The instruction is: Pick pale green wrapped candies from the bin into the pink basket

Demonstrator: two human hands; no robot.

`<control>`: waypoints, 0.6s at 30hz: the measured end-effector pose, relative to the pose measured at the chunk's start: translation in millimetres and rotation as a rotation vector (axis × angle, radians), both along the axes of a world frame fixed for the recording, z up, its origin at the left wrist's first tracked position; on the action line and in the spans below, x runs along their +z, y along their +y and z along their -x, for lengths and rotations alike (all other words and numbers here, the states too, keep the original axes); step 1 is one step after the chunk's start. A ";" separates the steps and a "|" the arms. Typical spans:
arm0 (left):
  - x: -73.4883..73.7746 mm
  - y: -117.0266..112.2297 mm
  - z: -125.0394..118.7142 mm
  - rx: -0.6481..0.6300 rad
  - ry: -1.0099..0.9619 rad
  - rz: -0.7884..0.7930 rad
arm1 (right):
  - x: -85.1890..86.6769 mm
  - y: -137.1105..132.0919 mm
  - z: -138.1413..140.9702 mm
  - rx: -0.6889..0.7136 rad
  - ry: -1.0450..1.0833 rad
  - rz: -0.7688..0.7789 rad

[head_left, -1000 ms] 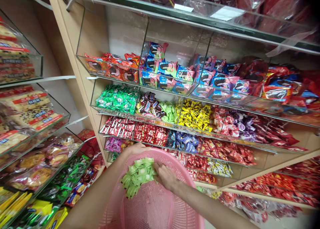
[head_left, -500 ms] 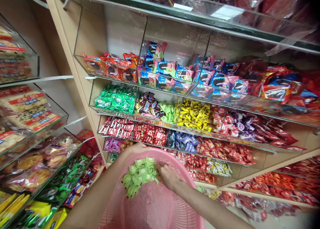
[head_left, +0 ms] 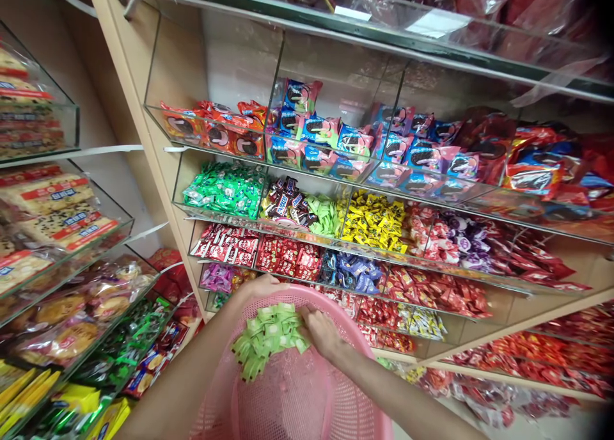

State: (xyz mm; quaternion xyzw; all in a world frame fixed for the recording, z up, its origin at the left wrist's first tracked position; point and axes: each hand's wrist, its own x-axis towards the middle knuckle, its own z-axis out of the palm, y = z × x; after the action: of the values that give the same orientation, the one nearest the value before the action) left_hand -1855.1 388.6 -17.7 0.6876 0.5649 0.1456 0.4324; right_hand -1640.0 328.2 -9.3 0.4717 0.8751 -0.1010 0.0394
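Observation:
A pink mesh plastic basket (head_left: 355, 401) tilts in front of me, its open side facing me. My left hand (head_left: 263, 288) is closed over its far rim. Inside, a heap of small light-green wrapped candies (head_left: 268, 334) lies toward the far left of the basket. At the right edge of that heap, my right hand (head_left: 320, 328) has its fingers curled in against the candies; the fingertips are partly hidden. More light-green candies (head_left: 326, 213) fill a shelf compartment beyond the basket, between Snickers bars (head_left: 288, 203) and yellow-wrapped candies (head_left: 371, 222).
Ahead stands a wooden rack with glass-fronted shelves (head_left: 307, 232), divided by clear panels. Green candies (head_left: 225, 187) and packaged cookies (head_left: 311, 130) fill its compartments. Bagged snacks (head_left: 57, 200) line another shelf on the left. A glass shelf edge (head_left: 307, 24) crosses above.
My right hand has shifted slightly within the basket, at the edge of the green candies. My left hand stays on the rim, and the view is nearly unchanged.

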 end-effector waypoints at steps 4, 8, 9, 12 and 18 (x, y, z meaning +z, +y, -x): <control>2.0 -1.0 1.3 -0.001 0.027 0.000 | -1.9 -0.8 -2.1 0.024 0.025 -0.017; 1.8 -0.5 -0.3 -0.004 0.024 0.002 | 3.6 -3.0 -3.4 0.005 -0.021 -0.017; 1.6 -0.4 -0.9 -0.006 0.021 0.002 | 6.2 -3.7 -3.6 -0.004 -0.024 -0.022; 1.2 -0.5 -2.0 0.002 0.003 0.002 | 13.7 -6.6 -4.5 -0.023 -0.030 -0.046; -0.7 1.6 -3.6 0.010 -0.030 0.015 | 15.3 -16.9 -3.7 0.071 -0.150 0.032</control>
State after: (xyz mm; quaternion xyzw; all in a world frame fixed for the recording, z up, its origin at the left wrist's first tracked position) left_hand -1851.5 390.3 -18.4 0.6792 0.5628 0.1540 0.4453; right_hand -1636.3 311.3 5.9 0.4459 0.8841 -0.0779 0.1162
